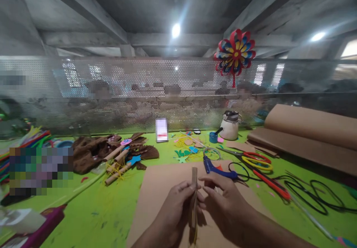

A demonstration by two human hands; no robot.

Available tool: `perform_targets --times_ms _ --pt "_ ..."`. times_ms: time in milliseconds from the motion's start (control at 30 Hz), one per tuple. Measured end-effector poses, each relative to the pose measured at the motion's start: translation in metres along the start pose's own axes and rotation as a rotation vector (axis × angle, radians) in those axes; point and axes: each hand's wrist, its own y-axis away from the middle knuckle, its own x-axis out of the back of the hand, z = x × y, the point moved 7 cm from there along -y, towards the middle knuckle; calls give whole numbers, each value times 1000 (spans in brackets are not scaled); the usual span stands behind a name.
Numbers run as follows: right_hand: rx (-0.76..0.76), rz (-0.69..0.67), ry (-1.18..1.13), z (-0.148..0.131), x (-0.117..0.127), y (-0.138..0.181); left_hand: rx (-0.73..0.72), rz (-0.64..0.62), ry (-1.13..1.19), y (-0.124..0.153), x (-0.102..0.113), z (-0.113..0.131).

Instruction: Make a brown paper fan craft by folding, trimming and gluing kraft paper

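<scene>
My left hand (180, 203) is closed around a narrow folded strip of brown paper (194, 199), which stands nearly upright with its top end above the thumb. Thin yellow strands hang at its lower end. My right hand (223, 197) is just to the right of the strip, its thumb and forefinger bent and apart. Its other fingers are partly hidden. Beneath both hands lies a large sheet of brown paper (156, 181). A blue hot glue gun (219, 170) rests beyond my right hand.
Red-handled scissors (275, 184) and a black cord (309, 196) lie at right, before a brown paper roll (304, 129). Paper rolls with yellow strands (117, 171), a purple power strip (46, 224) and coloured sticks (30, 144) are left. A phone (161, 130) stands against the mesh screen (134, 106).
</scene>
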Motion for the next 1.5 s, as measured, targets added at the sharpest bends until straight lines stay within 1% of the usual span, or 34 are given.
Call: perform_targets --times_ms 100,133,200,267,333,367,400,500,533,633,700,767,933,1100,1233,1333,1400,1500 --pt "115 -114 158 -17 -4 7 3 66 35 1 4 3" --pt "158 -158 216 -21 -4 9 -8 127 53 1 9 6" --pt "243 -242 335 -27 -5 14 16 198 85 3 14 9" --pt "310 -294 432 -31 -6 17 64 239 112 5 15 9" --pt "351 -326 490 -34 -8 18 63 280 108 7 16 12" --pt "329 -338 480 -33 -10 17 50 294 97 8 16 13" --pt "251 -332 417 -31 -10 15 34 304 84 8 15 14" --pt "-108 -259 112 -16 -12 13 -8 291 63 8 11 14" --pt "-197 -238 36 -12 -15 15 -16 276 66 8 9 13" --pt "-390 -222 -150 -5 -25 27 -46 239 81 6 4 12" --pt "-542 -224 -295 1 -31 37 -85 239 76 6 3 14" --pt "-635 -221 -404 5 -35 43 -113 238 58 7 1 17" --pt "-640 -218 -522 5 -40 42 -61 184 50 9 -7 14" --pt "-634 -213 -509 4 -41 40 -103 219 77 6 5 14" --pt "-634 -211 -504 5 -41 42 -155 185 91 0 12 17" --pt "-623 -226 -482 8 -41 44 -153 173 102 -2 15 17" --pt "-582 -258 -378 9 -39 41 -142 181 100 -3 18 16" --pt "-413 -323 -75 5 -29 28 -132 185 93 -3 21 17"
